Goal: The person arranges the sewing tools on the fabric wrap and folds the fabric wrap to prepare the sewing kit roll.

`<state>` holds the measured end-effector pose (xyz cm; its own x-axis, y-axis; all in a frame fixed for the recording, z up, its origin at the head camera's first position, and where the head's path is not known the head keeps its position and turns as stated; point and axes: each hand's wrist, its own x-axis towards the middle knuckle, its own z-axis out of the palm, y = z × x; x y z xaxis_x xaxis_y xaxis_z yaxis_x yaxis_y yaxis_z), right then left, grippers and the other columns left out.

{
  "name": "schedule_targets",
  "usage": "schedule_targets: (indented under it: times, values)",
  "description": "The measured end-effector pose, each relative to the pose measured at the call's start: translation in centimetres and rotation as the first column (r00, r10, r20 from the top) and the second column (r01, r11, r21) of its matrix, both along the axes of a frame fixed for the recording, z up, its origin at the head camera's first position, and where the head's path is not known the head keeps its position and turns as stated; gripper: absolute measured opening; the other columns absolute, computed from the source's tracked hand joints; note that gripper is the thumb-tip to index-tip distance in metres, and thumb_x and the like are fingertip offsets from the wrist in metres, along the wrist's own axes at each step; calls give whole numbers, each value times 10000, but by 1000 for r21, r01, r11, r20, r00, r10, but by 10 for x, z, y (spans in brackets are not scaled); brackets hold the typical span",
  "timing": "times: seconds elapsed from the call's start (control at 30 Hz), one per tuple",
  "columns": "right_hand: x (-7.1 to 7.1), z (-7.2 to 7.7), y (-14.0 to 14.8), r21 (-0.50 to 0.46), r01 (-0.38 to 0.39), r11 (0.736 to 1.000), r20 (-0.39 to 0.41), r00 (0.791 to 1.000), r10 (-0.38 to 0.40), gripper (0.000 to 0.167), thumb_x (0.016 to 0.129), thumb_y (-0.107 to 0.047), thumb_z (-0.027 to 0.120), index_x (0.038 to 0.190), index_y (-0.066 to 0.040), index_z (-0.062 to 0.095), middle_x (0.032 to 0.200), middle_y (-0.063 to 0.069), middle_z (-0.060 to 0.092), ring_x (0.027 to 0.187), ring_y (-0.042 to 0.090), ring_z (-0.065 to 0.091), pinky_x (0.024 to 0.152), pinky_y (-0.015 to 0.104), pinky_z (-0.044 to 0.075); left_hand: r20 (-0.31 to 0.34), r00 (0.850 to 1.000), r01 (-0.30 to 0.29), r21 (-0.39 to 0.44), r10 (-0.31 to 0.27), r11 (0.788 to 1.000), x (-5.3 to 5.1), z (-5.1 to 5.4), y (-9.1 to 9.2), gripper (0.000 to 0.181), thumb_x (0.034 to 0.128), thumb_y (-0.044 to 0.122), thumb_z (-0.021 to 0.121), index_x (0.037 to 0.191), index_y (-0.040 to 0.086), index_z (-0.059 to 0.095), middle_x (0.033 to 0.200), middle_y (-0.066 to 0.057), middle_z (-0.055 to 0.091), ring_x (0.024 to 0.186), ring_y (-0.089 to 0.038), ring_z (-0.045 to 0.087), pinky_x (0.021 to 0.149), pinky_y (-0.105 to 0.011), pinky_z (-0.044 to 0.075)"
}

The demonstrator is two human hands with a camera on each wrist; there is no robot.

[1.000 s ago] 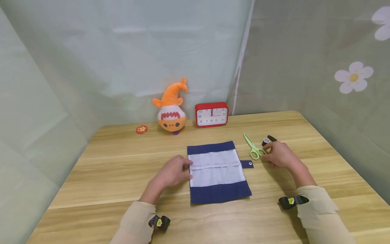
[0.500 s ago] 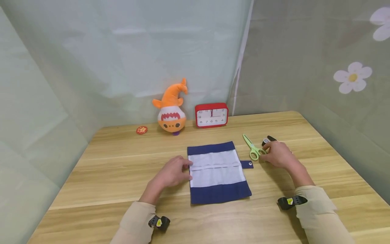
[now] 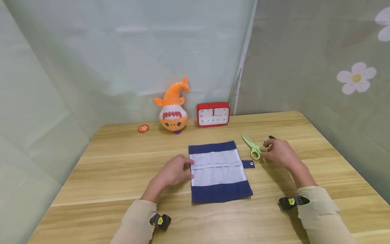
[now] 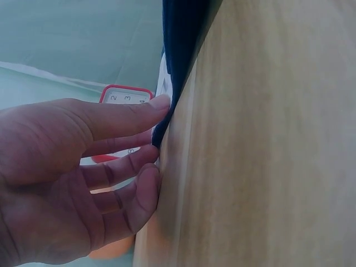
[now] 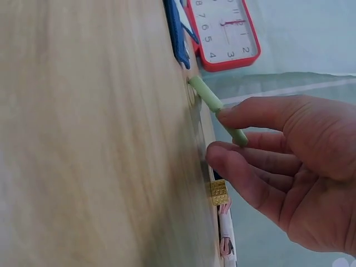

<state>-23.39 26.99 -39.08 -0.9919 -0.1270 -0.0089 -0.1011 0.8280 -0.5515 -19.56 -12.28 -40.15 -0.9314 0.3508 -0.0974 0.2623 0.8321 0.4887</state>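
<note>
Green scissors [image 3: 253, 146] point away and leftward, long axis diagonal.

Navy-and-white rectangular fabric roll [image 3: 218, 175]: spread flat at the lower centre of the head view, white panel between navy bands, a seam across its middle.
Navy strap [image 3: 248, 164]: juts from its right edge, round metal snap near the end.
Left edge: touched by the left hand [image 3: 174, 170].
Light-green scissors [image 3: 253, 146]: right of centre, tip toward the upper left.
Handle loops: lower end, one pinched by the right hand [image 3: 281, 154], tilted in the right wrist view.
</note>
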Motion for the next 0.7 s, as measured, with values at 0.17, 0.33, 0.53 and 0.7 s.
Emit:
schedule_targets:
  times: [0.17,0.33,0.53,0.7]
  values:
    - [1,-1,-2,-188,29,982,69,997,-16,437,923,-59,735,1296,119,595,1002,228,735,696,155,706,618,292,586,1,1000,-2,4,2,1000,0,0,1,467,868,174,877,1296,49,738,1002,-42,627,918,-197,535,865,-375,488]
    - [0,-2,-5,-351,98,931,135,989,-53,448,971,-17,702,1367,125,546,1055,233,691,745,162,741,664,307,630,8,1000,-9,-1,9,1000,0,0,1,467,873,181,874,1302,56,737,1011,-38,633,925,-196,541,879,-381,497]
    - [-1,-5,-6,-386,181,905,166,978,-124,477,961,-39,723,1383,110,558,1156,267,704,785,126,731,706,266,623,6,1000,-7,-3,7,1000,0,-1,0,463,866,176,881,1292,60,742,1004,-36,629,922,-195,540,873,-377,494]
    - [-2,-7,-4,-438,208,875,169,975,-147,479,972,-39,711,1395,123,553,1215,304,706,816,108,742,735,262,625,7,1000,-8,2,8,1000,-1,0,1,466,861,170,883,1291,58,743,998,-34,627,916,-193,541,869,-373,492]
